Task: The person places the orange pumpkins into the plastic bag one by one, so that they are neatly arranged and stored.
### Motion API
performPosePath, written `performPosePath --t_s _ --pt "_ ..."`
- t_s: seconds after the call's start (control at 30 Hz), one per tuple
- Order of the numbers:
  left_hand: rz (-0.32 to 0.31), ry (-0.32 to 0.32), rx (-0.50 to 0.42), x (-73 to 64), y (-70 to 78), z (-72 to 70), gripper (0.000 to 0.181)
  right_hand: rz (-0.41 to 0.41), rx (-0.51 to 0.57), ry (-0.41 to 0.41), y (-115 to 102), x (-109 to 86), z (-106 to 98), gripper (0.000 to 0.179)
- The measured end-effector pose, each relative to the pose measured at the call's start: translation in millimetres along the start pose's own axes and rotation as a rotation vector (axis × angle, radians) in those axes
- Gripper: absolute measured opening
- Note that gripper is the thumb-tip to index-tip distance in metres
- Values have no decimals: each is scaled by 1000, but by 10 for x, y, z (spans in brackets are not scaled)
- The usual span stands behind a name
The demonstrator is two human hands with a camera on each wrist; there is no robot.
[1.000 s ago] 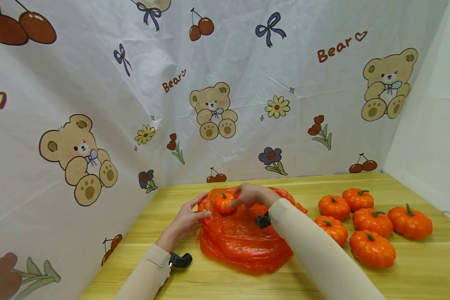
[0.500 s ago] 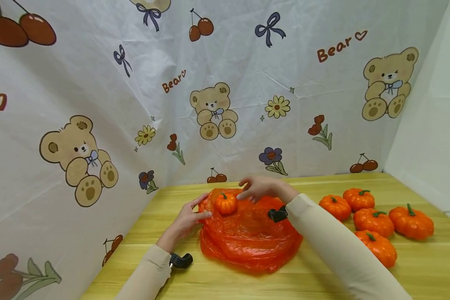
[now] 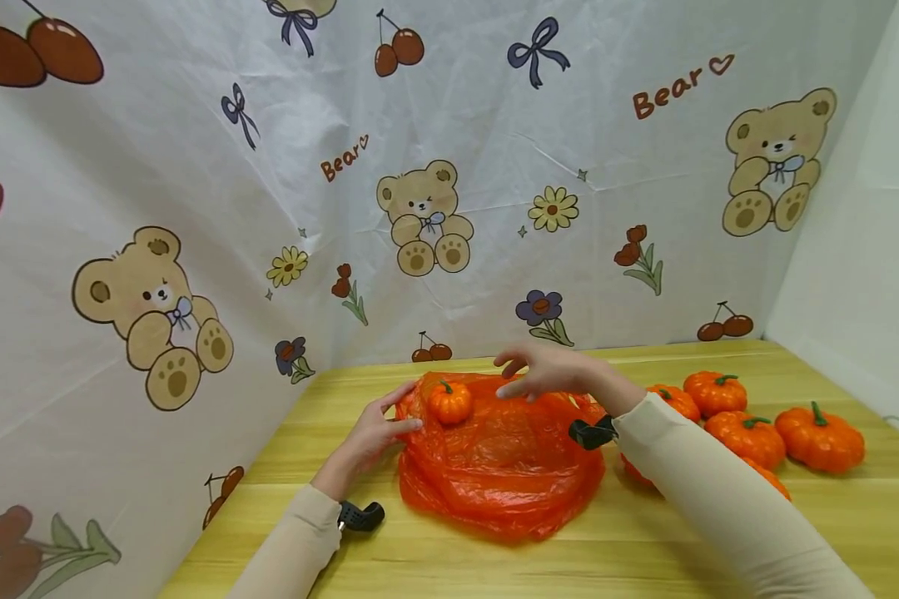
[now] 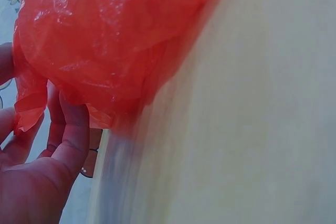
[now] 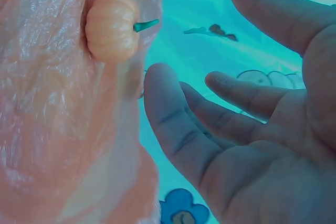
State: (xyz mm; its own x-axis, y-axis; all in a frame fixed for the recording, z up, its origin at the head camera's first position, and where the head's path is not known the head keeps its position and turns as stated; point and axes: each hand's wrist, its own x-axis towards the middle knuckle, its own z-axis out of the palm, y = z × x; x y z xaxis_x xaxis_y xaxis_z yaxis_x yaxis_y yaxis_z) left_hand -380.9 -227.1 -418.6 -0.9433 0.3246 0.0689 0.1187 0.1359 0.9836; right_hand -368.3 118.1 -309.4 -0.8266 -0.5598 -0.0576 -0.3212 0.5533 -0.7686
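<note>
A crinkled red plastic bag [image 3: 502, 474] lies spread on the table, its mouth facing up. One small orange pumpkin [image 3: 450, 403] with a green stem rests inside at the bag's left; it also shows in the right wrist view as a pale pumpkin [image 5: 112, 28]. My left hand [image 3: 374, 433] holds the bag's left edge, and in the left wrist view its fingers [image 4: 73, 135] are curled at the red film. Above the bag's back right side, my right hand [image 3: 547, 370] hovers with spread, slightly bent fingers and nothing in them.
Several orange pumpkins [image 3: 820, 439] sit on the wooden table [image 3: 554, 557] to the right, some partly behind my right sleeve [image 3: 719, 499]. A white cloth [image 3: 487, 100] printed with bears hangs behind the table and along its left side.
My right hand has let go of the pumpkin in the bag and moved right, away from it. The pumpkin stays put, and my left hand keeps its place at the bag's edge.
</note>
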Motion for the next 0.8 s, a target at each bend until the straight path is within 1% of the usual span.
performPosePath --t_s 0.23,0.4,0.6,0.8 --pt "1 26 -5 -37 18 -12 80 -30 -40 2 -36 -307 -94 71" --pt "3 15 -8 -48 39 -11 80 -35 -73 14 -36 -549 -172 72" --pt "-8 12 -7 -46 55 -12 80 -57 -25 33 27 -883 -280 72" --pt "-1 -5 -2 -19 42 -8 80 -66 -61 86 128 -1204 -389 67"
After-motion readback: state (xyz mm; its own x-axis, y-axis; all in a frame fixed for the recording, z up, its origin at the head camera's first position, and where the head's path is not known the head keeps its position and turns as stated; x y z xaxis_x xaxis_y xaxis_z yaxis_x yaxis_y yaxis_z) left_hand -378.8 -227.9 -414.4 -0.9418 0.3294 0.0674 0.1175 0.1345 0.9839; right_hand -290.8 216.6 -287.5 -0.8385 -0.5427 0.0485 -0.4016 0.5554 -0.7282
